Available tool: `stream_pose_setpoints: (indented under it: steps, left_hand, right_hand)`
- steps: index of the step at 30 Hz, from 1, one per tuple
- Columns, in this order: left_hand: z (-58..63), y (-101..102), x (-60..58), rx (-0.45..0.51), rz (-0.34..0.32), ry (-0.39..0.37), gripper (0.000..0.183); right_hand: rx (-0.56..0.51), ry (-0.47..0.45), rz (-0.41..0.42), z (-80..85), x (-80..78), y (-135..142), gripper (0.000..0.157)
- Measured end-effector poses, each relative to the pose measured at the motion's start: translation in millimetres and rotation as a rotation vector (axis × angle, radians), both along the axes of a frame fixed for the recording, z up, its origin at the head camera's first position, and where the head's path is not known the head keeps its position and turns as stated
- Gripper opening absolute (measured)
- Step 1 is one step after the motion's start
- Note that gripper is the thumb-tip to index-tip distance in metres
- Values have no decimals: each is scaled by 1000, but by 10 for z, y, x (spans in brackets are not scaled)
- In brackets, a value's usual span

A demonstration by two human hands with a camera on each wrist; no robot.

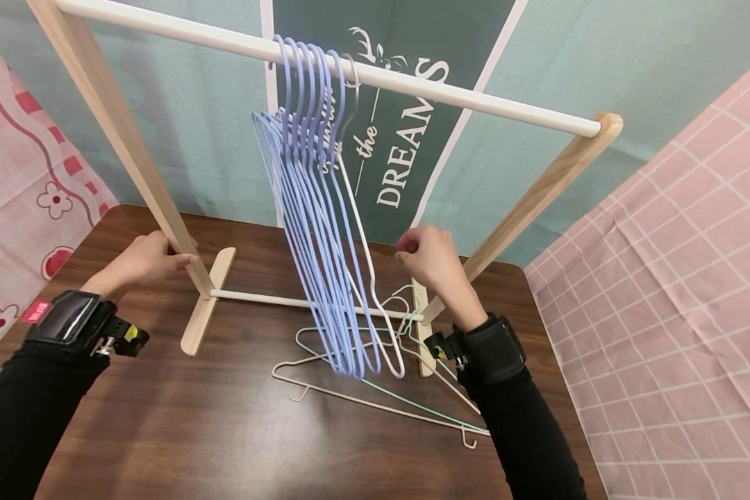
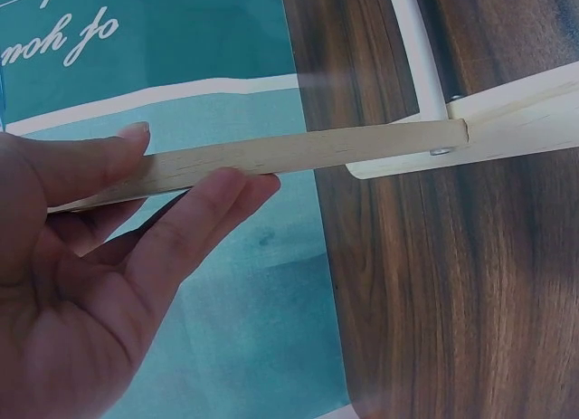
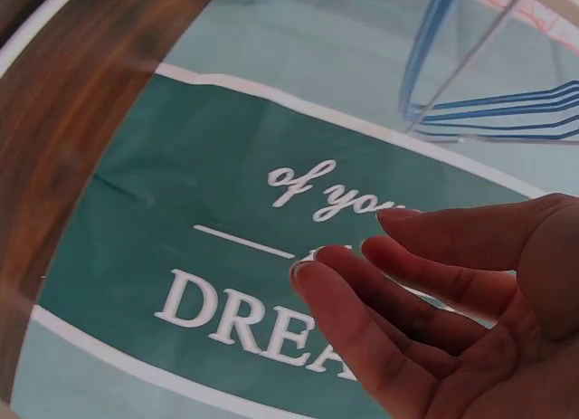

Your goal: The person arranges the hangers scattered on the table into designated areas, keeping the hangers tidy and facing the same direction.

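Observation:
My left hand point(image 1: 146, 260) grips the left wooden post point(image 1: 117, 132) of a clothes rack; in the left wrist view thumb and fingers lie on either side of that post point(image 2: 298, 152). My right hand point(image 1: 434, 260) hovers inside the right post, to the right of the hung hangers. In the right wrist view this hand point(image 3: 434, 310) has loosely bent fingers and nothing between them. Several blue hangers point(image 1: 300, 149) hang bunched on the rack's white top rail point(image 1: 475, 101). Beside them, on the right, hangs a white hanger point(image 1: 362, 229) with a metal hook.
A beige hanger point(image 1: 375, 403) and a mint-green hanger point(image 1: 412, 401) lie overlapping on the brown wooden table point(image 1: 225, 430), partly under the hung ones. The rack's right post point(image 1: 537, 194) stands near a pink checked cloth point(image 1: 681, 278). A teal printed cloth point(image 1: 219, 139) hangs behind.

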State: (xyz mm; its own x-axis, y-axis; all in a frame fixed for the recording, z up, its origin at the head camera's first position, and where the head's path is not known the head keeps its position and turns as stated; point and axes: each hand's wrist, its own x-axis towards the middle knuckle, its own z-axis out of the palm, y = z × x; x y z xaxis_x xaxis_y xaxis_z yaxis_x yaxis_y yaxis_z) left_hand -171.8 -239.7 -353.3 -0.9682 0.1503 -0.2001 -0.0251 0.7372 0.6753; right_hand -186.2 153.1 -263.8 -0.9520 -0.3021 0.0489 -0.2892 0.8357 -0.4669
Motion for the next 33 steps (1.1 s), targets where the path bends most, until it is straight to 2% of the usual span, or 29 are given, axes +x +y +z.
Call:
stream_pose_setpoints:
  steps: [8, 17, 23, 28, 33]
  left_hand:
    - [-1, -18, -2, -3, -7, 7, 36]
    - [6, -4, 9, 3, 3, 3, 36]
    - [1, -13, 9, 1, 1, -2, 37]
    - [-9, -23, 7, -11, -4, 3, 37]
    - [-12, -22, 7, -19, -7, 7, 37]
  right_hand:
    - [47, -38, -17, -256, -1, 111, 8]
    - [125, -199, -59, -637, 19, 253, 9]
    - [138, -311, -46, -891, 41, 343, 18]
    - [164, -350, -31, -1126, 64, 397, 16]
    - [172, -376, -35, -1345, 97, 439, 26]
